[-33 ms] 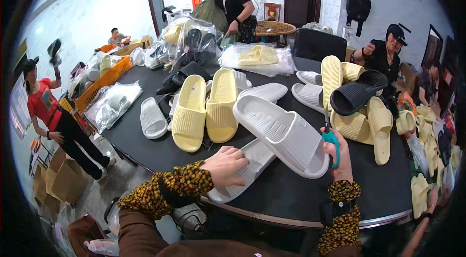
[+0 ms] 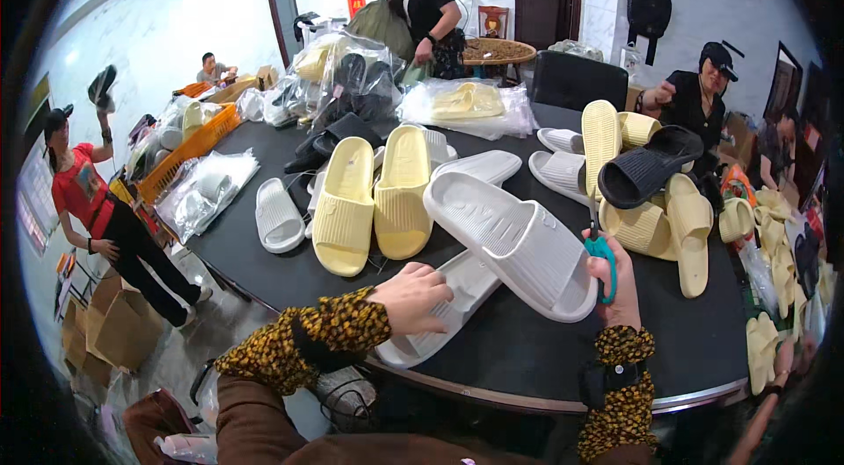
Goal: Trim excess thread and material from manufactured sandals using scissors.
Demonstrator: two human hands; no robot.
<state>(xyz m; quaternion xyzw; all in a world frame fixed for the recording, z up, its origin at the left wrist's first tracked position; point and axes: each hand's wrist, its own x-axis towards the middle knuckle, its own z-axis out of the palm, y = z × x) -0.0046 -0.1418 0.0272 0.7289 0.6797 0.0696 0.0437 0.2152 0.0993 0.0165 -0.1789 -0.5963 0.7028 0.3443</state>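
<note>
Teal-handled scissors (image 2: 601, 256) stand upright in my right hand (image 2: 622, 285), fingers wrapped round the handles and blades pointing up. Just left of that hand, a light grey slide slipper (image 2: 527, 245) lies slanted across another grey slipper (image 2: 453, 302). Whether my right hand touches the upper one, I cannot tell. Over the lower slipper, near the table's front edge, is my left hand (image 2: 411, 298), its thumb apart from loosely bent fingers. It appears to hold nothing. Beyond it sit two yellow slippers (image 2: 345, 206) side by side, toes toward me.
More yellow, grey and black slippers (image 2: 646, 168) are heaped at the right of the black table (image 2: 545, 368). Bagged slippers (image 2: 330, 78) pile up at the back. An orange crate (image 2: 193, 148) stands at left. Co-workers stand around; one at left raises a dark shoe (image 2: 102, 87).
</note>
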